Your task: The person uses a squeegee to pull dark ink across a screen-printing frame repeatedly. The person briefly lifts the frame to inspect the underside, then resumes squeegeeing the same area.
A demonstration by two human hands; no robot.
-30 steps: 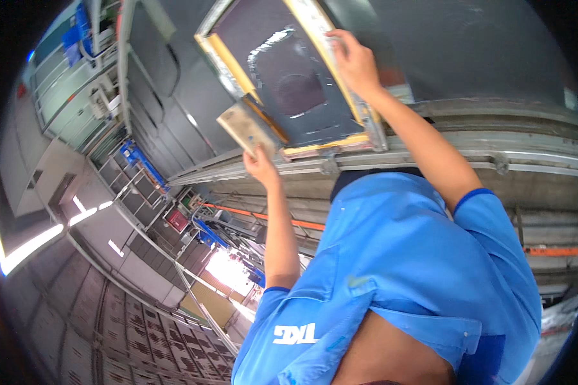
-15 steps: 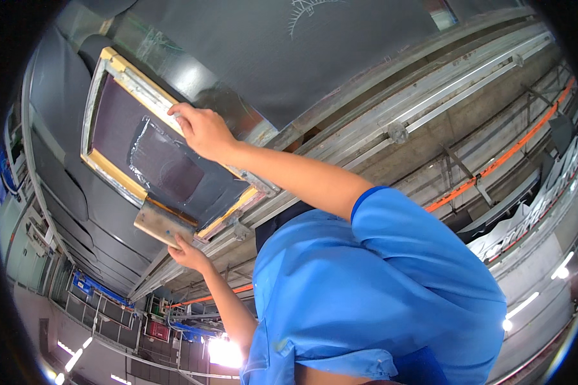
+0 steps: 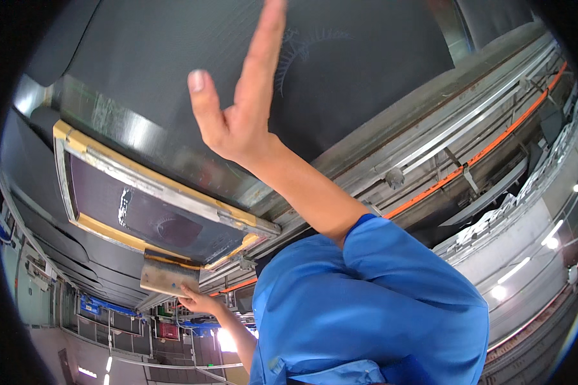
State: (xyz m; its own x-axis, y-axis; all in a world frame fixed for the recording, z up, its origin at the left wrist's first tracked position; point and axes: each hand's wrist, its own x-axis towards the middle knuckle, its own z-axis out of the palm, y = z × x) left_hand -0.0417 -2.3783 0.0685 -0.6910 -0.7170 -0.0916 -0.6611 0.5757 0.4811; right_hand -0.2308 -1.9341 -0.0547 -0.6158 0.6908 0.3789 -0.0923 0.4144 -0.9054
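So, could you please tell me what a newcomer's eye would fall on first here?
Probably the right hand, thumb spread wide, in front of the dark sheet at upper centre. Next, the yellow-edged frame at left, and below it in view, the left hand holding a tan block.

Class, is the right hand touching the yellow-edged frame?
Apart. The head view shows the right hand away from the yellow-edged frame, with a glossy strip visible between them.

Glaring lamps (image 3: 514,270), fisheye-bent edges
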